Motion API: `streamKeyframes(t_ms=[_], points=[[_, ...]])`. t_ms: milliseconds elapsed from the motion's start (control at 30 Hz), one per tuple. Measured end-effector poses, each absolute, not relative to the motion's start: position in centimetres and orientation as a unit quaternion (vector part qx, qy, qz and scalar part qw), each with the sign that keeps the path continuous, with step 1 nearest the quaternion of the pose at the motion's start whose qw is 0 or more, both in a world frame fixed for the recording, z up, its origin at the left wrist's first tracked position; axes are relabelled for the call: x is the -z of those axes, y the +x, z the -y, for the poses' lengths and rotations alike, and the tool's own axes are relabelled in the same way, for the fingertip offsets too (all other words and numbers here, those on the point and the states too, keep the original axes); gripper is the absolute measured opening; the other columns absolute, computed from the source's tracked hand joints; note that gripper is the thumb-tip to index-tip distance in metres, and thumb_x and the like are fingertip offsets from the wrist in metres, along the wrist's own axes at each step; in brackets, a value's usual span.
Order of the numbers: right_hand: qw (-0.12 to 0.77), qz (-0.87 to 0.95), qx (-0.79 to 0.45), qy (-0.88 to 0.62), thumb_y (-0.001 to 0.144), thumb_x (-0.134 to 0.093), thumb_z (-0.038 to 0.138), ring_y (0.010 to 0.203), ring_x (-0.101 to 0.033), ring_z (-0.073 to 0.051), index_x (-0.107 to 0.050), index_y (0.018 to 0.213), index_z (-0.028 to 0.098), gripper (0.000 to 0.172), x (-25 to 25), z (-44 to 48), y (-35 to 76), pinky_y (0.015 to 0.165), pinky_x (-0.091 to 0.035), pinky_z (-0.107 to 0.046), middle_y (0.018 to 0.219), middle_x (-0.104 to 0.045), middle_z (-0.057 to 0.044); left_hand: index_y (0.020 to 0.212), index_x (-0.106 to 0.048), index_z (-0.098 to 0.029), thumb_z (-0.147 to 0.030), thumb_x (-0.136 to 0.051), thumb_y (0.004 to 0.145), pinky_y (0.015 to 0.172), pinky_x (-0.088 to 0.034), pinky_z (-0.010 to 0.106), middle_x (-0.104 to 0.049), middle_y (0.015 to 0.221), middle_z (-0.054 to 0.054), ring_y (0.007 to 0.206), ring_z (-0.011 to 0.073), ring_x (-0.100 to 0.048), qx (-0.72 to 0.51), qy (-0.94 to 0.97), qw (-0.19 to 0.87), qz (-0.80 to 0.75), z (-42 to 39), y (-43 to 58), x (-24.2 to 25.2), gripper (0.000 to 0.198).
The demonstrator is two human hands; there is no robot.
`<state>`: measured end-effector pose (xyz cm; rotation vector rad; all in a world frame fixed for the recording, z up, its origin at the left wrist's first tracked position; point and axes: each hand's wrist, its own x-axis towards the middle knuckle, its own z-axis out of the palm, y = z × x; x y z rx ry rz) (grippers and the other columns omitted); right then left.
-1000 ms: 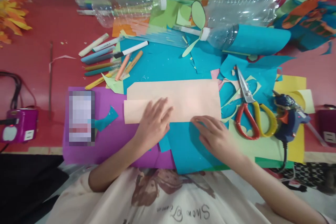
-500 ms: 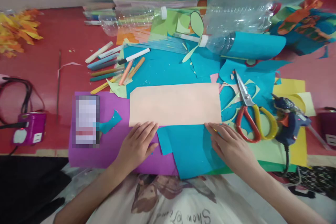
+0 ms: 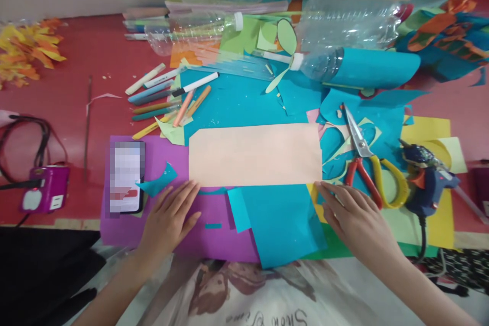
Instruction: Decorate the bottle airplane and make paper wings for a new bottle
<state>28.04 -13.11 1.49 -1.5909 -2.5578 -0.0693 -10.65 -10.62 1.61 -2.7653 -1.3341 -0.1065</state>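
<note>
A peach paper sheet, long and rectangular with a cut upper-left corner, lies flat in the middle of the work area. My left hand rests at its lower-left corner, fingers stretched out flat. At the lower-right corner lies my right hand, fingers extended, their tips at the paper's edge. Under the peach sheet are blue paper and purple paper. Scissors with one red and one yellow handle lie just beyond my right hand. A phone sits left of my left hand.
A blue glue gun lies at the right on yellow paper. Several markers are spread at the upper left. Clear plastic bottles stretch along the back, one wrapped in blue paper. A purple box-like device with cables is at far left.
My hands have moved apart along the lower edge of the peach sheet, the left hand leftward and the right hand rightward to the corners. The sheet has barely moved.
</note>
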Motion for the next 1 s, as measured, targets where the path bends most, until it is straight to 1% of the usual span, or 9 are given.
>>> streamKeyframes(t_ms=[100, 167, 367, 433, 533, 633, 767, 900, 1000], points=[[0.098, 0.827, -0.037, -0.552, 0.098, -0.043, 0.023, 0.096, -0.067, -0.028, -0.056, 0.126, 0.016, 0.032, -1.3, 12.9, 28.4, 0.077, -0.057, -0.041, 0.108, -0.070, -0.015, 0.158, -0.009, -0.018, -0.034, -0.034, 0.102, 0.109, -0.032, 0.039, -0.066, 0.130, 0.011, 0.115, 0.0268, -0.064, 0.035, -0.894, 0.033, 0.445, 10.9, -11.4, -1.4, 0.063], [0.141, 0.786, -0.102, -0.593, 0.099, -0.044, 0.032, 0.099, -0.068, -0.028, -0.058, 0.122, 0.019, 0.031, -1.2, 12.7, 28.8, 0.077, -0.058, -0.040, 0.110, -0.070, -0.014, 0.158, -0.008, -0.020, -0.034, -0.035, 0.102, 0.111, -0.030, 0.039, -0.065, 0.134, 0.009, 0.121, 0.0274, -0.061, 0.033, -0.890, 0.027, 0.454, 11.2, -11.6, -1.2, 0.064], [0.258, 0.540, -0.403, -0.692, 0.088, -0.057, 0.053, 0.090, -0.072, -0.024, -0.056, 0.125, 0.027, 0.045, -1.6, 11.7, 29.5, 0.069, -0.062, -0.036, 0.106, -0.073, -0.008, 0.158, -0.010, -0.018, -0.032, -0.033, 0.101, 0.120, -0.020, 0.040, -0.059, 0.140, 0.010, 0.134, 0.0267, -0.052, 0.040, -0.879, 0.009, 0.475, 12.3, -11.6, -0.2, 0.063], [0.302, 0.457, -0.482, -0.684, 0.082, -0.064, 0.056, 0.082, -0.071, -0.022, -0.057, 0.122, 0.028, 0.050, -1.8, 10.7, 29.3, 0.067, -0.061, -0.034, 0.095, -0.073, -0.005, 0.158, -0.011, -0.018, -0.031, -0.034, 0.101, 0.120, -0.022, 0.040, -0.058, 0.141, 0.010, 0.135, 0.0262, -0.051, 0.046, -0.880, 0.000, 0.473, 12.4, -11.7, 0.0, 0.062], [0.331, 0.375, -0.568, -0.653, 0.076, -0.070, 0.055, 0.060, -0.064, -0.018, -0.062, 0.109, 0.027, 0.044, -2.1, 9.0, 28.6, 0.053, -0.056, -0.030, 0.068, -0.064, 0.001, 0.158, -0.010, -0.019, -0.028, -0.037, 0.101, 0.114, -0.036, 0.040, -0.057, 0.142, 0.012, 0.134, 0.0257, -0.053, 0.053, -0.883, -0.017, 0.466, 12.3, -11.9, 0.2, 0.064], [0.355, 0.314, -0.621, -0.625, 0.071, -0.075, 0.054, 0.047, -0.058, -0.015, -0.061, 0.093, 0.026, 0.038, -2.5, 7.4, 27.9, 0.042, -0.048, -0.027, 0.060, -0.058, 0.004, 0.158, -0.011, -0.019, -0.024, -0.040, 0.100, 0.107, -0.046, 0.039, -0.059, 0.140, 0.013, 0.133, 0.0259, -0.054, 0.075, -0.881, -0.026, 0.466, 12.1, -11.9, 0.3, 0.065], [0.320, 0.289, -0.653, -0.622, 0.066, -0.078, 0.053, 0.038, -0.053, -0.012, -0.058, 0.087, 0.024, 0.041, -2.6, 6.1, 27.5, 0.034, -0.041, -0.024, 0.054, -0.056, 0.007, 0.157, -0.018, -0.021, -0.023, -0.042, 0.099, 0.105, -0.049, 0.040, -0.062, 0.136, 0.012, 0.131, 0.0259, -0.056, 0.100, -0.882, -0.036, 0.460, 11.8, -11.9, 0.3, 0.062], [0.288, 0.334, -0.667, -0.601, 0.074, -0.075, 0.050, 0.037, -0.051, -0.011, -0.059, 0.078, 0.022, 0.033, -2.4, 5.9, 27.8, 0.035, -0.039, -0.024, 0.050, -0.056, 0.006, 0.154, -0.027, -0.028, -0.023, -0.043, 0.099, 0.106, -0.050, 0.037, -0.062, 0.136, 0.008, 0.128, 0.0229, -0.058, 0.128, -0.869, -0.070, 0.473, 11.5, -12.1, -0.2, 0.057], [0.353, 0.342, -0.630, -0.601, 0.078, -0.072, 0.044, 0.037, -0.049, -0.011, -0.060, 0.072, 0.023, 0.025, -2.7, 6.1, 27.8, 0.038, -0.039, -0.026, 0.049, -0.054, 0.005, 0.151, -0.033, -0.034, -0.026, -0.038, 0.101, 0.106, -0.049, 0.036, -0.050, 0.148, 0.005, 0.131, 0.0229, -0.055, 0.174, -0.828, -0.090, 0.525, 11.4, -12.0, -0.5, 0.051]])
